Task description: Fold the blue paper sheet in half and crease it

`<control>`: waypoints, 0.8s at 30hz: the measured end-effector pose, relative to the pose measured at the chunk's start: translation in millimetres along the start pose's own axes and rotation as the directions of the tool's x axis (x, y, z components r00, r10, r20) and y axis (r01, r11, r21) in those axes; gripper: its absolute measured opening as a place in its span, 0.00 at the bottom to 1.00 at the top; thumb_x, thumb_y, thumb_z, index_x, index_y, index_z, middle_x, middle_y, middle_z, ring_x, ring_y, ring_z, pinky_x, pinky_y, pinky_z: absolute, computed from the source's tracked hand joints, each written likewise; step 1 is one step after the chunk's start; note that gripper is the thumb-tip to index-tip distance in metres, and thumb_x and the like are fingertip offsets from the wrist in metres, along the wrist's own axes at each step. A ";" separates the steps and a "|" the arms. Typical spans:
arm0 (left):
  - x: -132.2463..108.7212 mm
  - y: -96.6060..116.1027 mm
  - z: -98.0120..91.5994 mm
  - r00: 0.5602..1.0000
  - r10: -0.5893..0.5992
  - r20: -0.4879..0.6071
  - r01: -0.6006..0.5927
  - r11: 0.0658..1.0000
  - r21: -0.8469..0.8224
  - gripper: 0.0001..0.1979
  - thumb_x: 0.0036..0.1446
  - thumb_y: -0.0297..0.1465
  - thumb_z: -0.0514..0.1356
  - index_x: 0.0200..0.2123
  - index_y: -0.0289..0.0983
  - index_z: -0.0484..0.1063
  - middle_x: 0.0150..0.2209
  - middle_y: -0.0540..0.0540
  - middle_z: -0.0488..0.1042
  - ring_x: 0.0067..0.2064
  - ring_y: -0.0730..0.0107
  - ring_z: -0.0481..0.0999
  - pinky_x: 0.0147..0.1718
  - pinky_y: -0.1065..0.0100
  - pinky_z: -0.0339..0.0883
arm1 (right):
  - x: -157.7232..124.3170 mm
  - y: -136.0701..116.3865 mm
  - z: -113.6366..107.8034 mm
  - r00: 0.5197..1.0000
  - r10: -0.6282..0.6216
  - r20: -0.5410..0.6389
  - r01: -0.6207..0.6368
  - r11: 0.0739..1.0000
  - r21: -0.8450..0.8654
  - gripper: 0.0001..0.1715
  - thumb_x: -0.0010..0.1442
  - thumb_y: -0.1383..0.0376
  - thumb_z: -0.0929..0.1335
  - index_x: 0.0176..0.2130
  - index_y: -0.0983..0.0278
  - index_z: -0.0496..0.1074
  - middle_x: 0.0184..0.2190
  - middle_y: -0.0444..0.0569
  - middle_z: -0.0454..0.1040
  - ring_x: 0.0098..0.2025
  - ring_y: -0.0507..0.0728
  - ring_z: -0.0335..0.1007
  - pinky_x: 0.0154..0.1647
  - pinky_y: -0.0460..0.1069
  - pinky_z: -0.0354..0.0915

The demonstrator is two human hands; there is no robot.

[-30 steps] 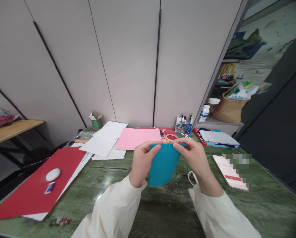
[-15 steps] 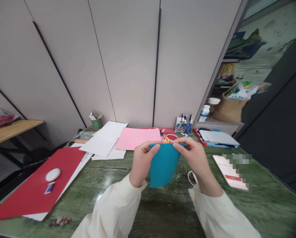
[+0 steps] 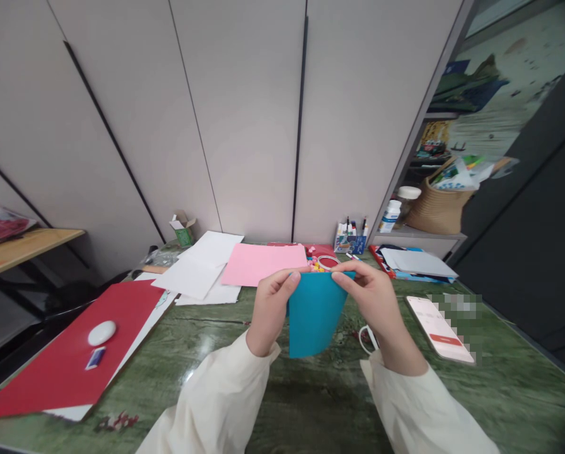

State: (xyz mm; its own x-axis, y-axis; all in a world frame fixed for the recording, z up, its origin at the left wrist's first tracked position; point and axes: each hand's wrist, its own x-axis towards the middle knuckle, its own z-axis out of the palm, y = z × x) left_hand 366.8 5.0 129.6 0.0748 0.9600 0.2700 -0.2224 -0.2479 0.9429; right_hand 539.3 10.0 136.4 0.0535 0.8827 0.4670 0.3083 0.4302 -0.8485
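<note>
Above the green marble table (image 3: 226,353), both hands pinch a teal paper sheet (image 3: 314,315) by its top corners, left hand (image 3: 272,309) and right hand (image 3: 373,302) lifting it clear, seemingly so its edges can be matched.

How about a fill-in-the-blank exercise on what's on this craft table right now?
1. The left hand and the right hand pinch the blue paper at its ____ edge, so that it hangs down above the green table.
2. The large sheet under the white oval object is ____ in colour.
3. The phone lies flat on the table, on the person's ____ side.

Missing words: top; red; right.
</note>
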 end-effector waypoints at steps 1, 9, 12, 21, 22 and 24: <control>0.2 -0.4 -0.2 1.000 0.007 -0.002 -0.007 1.000 0.002 0.15 0.53 0.38 0.57 0.37 0.35 0.76 0.39 0.42 0.77 0.43 0.58 0.73 0.40 0.65 0.64 | 0.0 0.0 0.0 1.000 0.000 -0.001 0.000 1.000 0.001 0.10 0.51 0.58 0.69 0.29 0.64 0.73 0.27 0.47 0.73 0.25 0.52 0.62 0.24 0.46 0.57; 0.6 -0.3 -1.7 1.000 -0.016 0.012 0.016 1.000 0.019 0.14 0.53 0.38 0.57 0.36 0.36 0.76 0.36 0.43 0.78 0.42 0.59 0.73 0.39 0.65 0.64 | -0.2 1.4 0.0 1.000 0.007 0.000 -0.007 1.000 0.007 0.10 0.51 0.58 0.69 0.29 0.64 0.73 0.28 0.46 0.73 0.25 0.51 0.61 0.24 0.46 0.56; 0.8 0.7 -0.8 1.000 -0.007 -0.005 0.007 1.000 0.029 0.15 0.52 0.39 0.57 0.37 0.35 0.76 0.39 0.42 0.77 0.42 0.59 0.73 0.39 0.65 0.64 | 0.0 2.0 -0.2 1.000 0.004 -0.003 -0.004 1.000 0.001 0.10 0.51 0.58 0.68 0.29 0.64 0.73 0.28 0.46 0.73 0.25 0.52 0.61 0.24 0.46 0.56; 5.9 -2.9 -0.3 0.996 0.032 -0.083 -0.032 0.999 -0.005 0.12 0.48 0.36 0.61 0.33 0.35 0.77 0.35 0.43 0.78 0.39 0.61 0.75 0.37 0.66 0.66 | 0.3 3.0 -3.5 1.000 0.008 -0.015 -0.008 1.000 -0.002 0.10 0.52 0.59 0.68 0.30 0.64 0.73 0.28 0.47 0.73 0.27 0.53 0.62 0.26 0.47 0.58; 6.6 -3.2 -0.9 0.995 0.041 -0.093 -0.043 0.999 -0.011 0.11 0.47 0.36 0.62 0.32 0.35 0.77 0.34 0.43 0.78 0.38 0.62 0.75 0.36 0.66 0.66 | 0.4 2.6 -4.4 1.000 0.012 -0.015 -0.012 1.000 0.001 0.09 0.52 0.59 0.68 0.30 0.63 0.73 0.28 0.46 0.73 0.27 0.53 0.62 0.26 0.47 0.57; 7.8 -3.1 -2.3 0.992 0.054 -0.112 -0.057 0.998 -0.022 0.10 0.46 0.34 0.63 0.31 0.35 0.76 0.33 0.44 0.78 0.36 0.65 0.75 0.33 0.68 0.67 | 0.8 1.6 -6.4 1.000 0.019 -0.021 -0.019 1.000 0.007 0.09 0.51 0.60 0.69 0.30 0.63 0.73 0.28 0.46 0.73 0.27 0.53 0.63 0.26 0.47 0.57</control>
State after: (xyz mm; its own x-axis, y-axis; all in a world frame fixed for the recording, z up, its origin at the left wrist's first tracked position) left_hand 365.8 13.6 128.3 -0.0467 0.9537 0.2970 -0.2478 -0.2990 0.9215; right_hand 545.9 10.2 137.0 0.0796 0.8864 0.4561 0.3002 0.4150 -0.8589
